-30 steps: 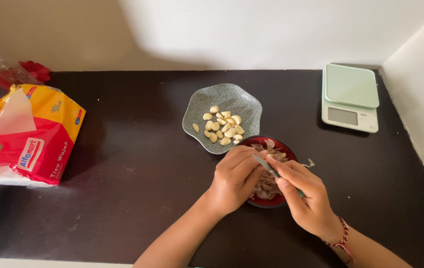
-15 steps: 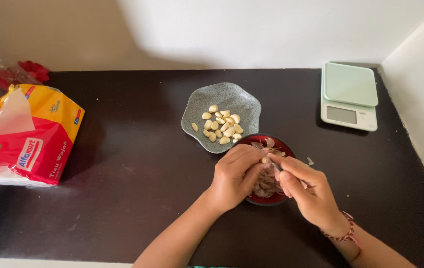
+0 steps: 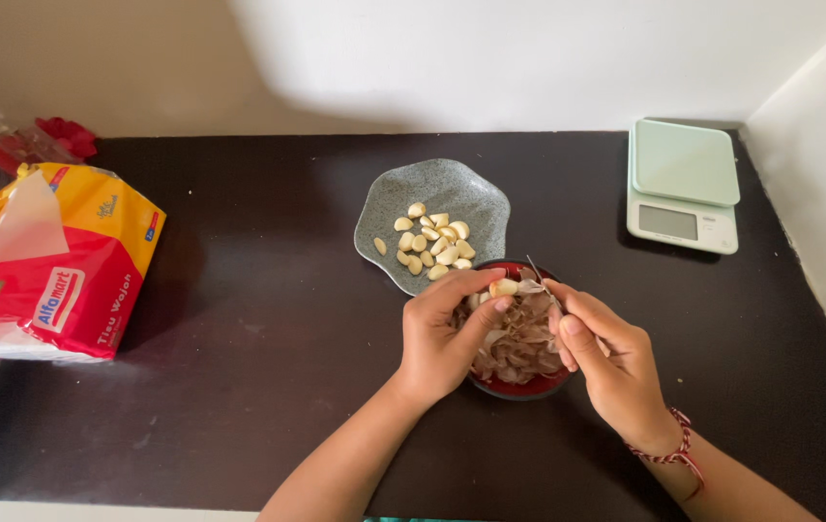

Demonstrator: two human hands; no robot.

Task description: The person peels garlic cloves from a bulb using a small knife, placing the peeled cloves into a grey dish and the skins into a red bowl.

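Red bowl (image 3: 519,389) mostly behind hands

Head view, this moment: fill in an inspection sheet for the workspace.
Surface: dark countertop, a few pale specks.
Job's things: garlic clove pinched in left hand; small knife in right hand; red bowl of skins; grey dish of peeled cloves.
Clutter: red-and-yellow tissue pack; kitchen scale.
Grippers: both hands over the red bowl.
Cables: nothing seen.
Surroundings: pale walls behind and right.
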